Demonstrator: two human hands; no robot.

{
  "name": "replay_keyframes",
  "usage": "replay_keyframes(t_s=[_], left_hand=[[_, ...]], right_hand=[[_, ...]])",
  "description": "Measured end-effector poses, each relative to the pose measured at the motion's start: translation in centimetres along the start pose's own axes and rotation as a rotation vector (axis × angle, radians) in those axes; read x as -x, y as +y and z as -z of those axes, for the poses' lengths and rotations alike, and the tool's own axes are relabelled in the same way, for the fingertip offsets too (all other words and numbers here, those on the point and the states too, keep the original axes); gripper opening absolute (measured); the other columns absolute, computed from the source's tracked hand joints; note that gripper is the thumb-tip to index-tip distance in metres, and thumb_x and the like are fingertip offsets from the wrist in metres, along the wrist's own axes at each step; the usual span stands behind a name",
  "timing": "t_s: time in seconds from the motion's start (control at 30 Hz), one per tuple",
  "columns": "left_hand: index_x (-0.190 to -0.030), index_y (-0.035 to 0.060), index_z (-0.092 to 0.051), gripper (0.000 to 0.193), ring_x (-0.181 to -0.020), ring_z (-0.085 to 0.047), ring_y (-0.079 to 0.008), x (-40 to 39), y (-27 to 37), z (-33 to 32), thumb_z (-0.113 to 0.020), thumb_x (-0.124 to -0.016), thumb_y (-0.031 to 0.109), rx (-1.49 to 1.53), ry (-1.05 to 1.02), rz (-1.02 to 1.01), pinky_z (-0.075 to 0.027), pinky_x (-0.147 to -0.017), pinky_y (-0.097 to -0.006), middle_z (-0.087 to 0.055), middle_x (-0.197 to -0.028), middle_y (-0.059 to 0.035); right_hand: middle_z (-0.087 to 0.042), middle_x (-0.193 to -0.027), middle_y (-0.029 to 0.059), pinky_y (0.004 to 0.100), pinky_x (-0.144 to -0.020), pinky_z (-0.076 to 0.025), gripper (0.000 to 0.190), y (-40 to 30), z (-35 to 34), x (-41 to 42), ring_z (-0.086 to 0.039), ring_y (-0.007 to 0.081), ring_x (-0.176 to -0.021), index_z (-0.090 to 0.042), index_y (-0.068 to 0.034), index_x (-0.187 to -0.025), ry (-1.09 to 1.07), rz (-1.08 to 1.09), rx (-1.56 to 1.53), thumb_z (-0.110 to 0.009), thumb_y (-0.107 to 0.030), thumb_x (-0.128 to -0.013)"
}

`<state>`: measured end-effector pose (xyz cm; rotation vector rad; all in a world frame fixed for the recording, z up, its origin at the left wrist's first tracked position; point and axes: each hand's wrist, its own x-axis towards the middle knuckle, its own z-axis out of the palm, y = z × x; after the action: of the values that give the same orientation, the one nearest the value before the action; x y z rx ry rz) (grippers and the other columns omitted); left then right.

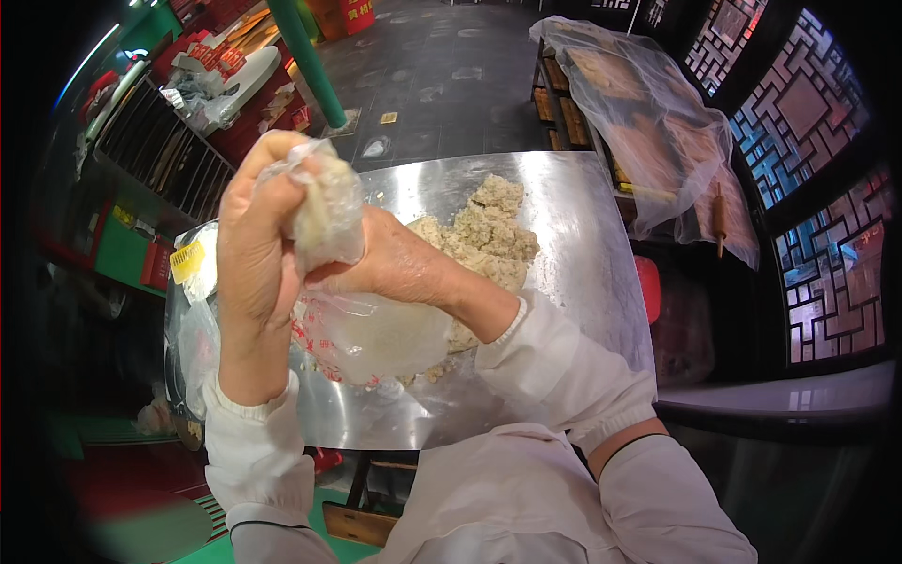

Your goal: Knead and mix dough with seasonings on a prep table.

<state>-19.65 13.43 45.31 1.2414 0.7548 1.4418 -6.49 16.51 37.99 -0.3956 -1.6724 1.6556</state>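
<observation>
Both my hands grip a clear plastic bag (pixel 330 204) with a pale, soft mass inside, raised above the metal table (pixel 585 233). My left hand (pixel 257 240) wraps the bag's left side, its fingers curled over the top. From the right, my right hand (pixel 394 257) closes round the lower part of the bag. Beneath my hands a second clear bag with red printing (pixel 380 335) lies on the table, a pale mass showing through it. Just beyond my right wrist is a crumbly, beige dough-like heap (pixel 493 225), partly hidden by my forearm.
Plastic wrapping (pixel 197 331) and a white packet with a yellow label (pixel 190 264) lie at the table's left edge. A tray rack (pixel 162 141) stands to the left. At the right, plastic sheeting (pixel 634 120) covers a shelf unit with a rolling pin (pixel 719 218). A green post (pixel 310 67) rises beyond the table.
</observation>
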Motion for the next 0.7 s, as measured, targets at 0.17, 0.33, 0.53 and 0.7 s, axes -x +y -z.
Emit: replay_keyframes(t_s=[0.17,0.33,0.53,0.7], left_hand=[[-0.111,0.0017,-0.051,0.034,-0.1,-0.06,-0.0192,1.9,1.2,2.4,-0.069,-0.083,0.013,0.119,-0.051,-0.139,-0.05,-0.092,-0.034,-0.058,-0.106,-0.0088],[-0.136,0.0022,-0.044,0.052,-0.132,-0.045,-0.0343,2.2,1.5,3.3,-0.062,-0.088,0.009,0.42,0.016,-0.191,-0.04,-0.11,-0.0526,-0.05,-0.137,-0.0179],[-0.133,-0.0009,-0.048,0.043,-0.131,-0.046,-0.034,0.5,1.6,5.4,-0.052,-0.092,0.005,0.52,-0.051,-0.124,-0.037,-0.112,-0.0503,-0.047,-0.141,-0.0207],[-0.124,-0.0008,-0.055,0.032,-0.113,-0.059,-0.0214,-2.6,-4.1,-0.9,-0.054,-0.096,0.013,0.088,-0.018,-0.122,-0.045,-0.103,-0.0372,-0.062,-0.12,-0.0119]], right_hand=[[-0.067,-0.094,0.011,0.0434,-0.098,-0.037,0.049,2.4,-0.3,2.1,-0.059,0.0311,-0.096,-0.064,-0.007,-0.108,0.083,0.181,0.394,-0.08,-0.02,-0.064],[-0.063,-0.109,0.0125,0.044,-0.101,-0.037,0.053,3.5,1.2,5.5,-0.051,0.0324,-0.118,-0.057,-0.007,-0.117,0.15,0.102,0.536,-0.08,-0.012,-0.069],[-0.061,-0.116,0.018,0.0387,-0.086,-0.051,0.063,1.0,2.1,11.2,-0.062,0.0367,-0.103,-0.045,-0.006,-0.129,0.318,0.028,0.438,-0.071,-0.002,-0.072],[-0.06,-0.115,0.0183,0.0353,-0.083,-0.051,0.06,0.1,6.2,18.7,-0.064,0.0311,-0.101,-0.046,-0.003,-0.133,0.553,0.147,0.709,-0.061,0.005,-0.075]])
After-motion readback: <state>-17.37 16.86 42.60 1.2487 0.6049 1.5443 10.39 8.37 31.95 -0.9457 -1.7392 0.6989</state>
